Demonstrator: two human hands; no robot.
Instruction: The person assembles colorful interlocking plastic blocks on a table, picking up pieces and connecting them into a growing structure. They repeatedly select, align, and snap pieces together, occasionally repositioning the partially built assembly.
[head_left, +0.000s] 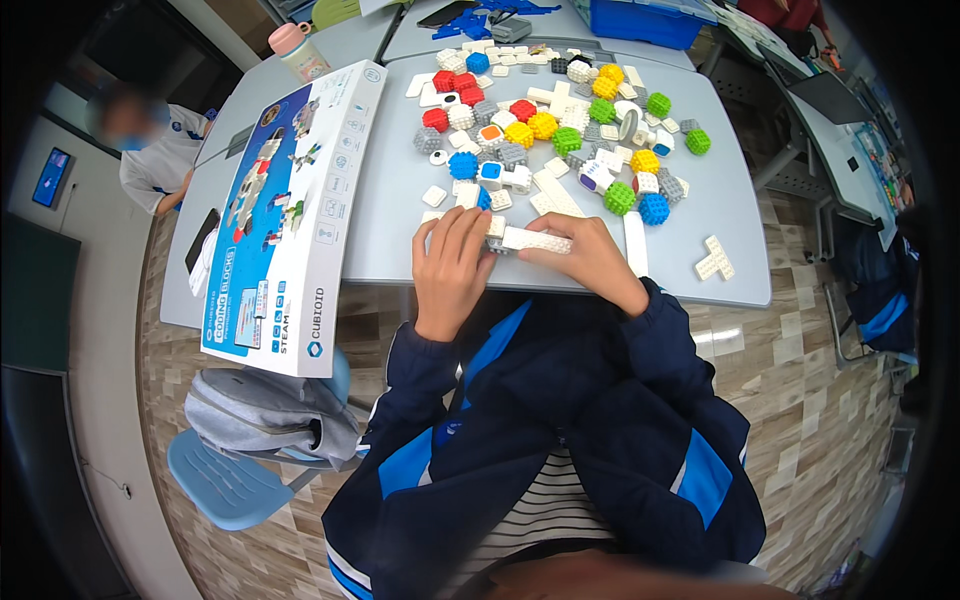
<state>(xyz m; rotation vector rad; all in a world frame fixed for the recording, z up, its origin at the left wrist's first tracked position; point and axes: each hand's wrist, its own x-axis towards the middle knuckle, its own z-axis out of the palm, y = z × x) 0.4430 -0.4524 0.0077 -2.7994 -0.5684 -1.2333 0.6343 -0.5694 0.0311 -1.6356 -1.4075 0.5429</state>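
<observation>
At the table's near edge, my right hand (pixel 592 258) pinches the right end of a white studded bar (pixel 530 240). My left hand (pixel 453 262) is curled over the bar's left end, where a small white and grey block piece shows between the hands. Its fingertips hide part of what they grip. Just beyond my fingers lie a blue cube block (pixel 463 165), a white block with a blue square (pixel 490 174) and long white studded plates (pixel 555 196). A white flat strip (pixel 636 243) lies beside my right hand.
Red, yellow, green, grey and blue cube blocks spread over the grey table (pixel 400 240). A white T-shaped piece (pixel 714 260) lies at right. The large kit box (pixel 290 220), a pink-lidded bottle (pixel 298 52), a blue bin (pixel 645 22) and a backpack (pixel 270 412) on a chair stand around. Another person (pixel 155 150) sits left.
</observation>
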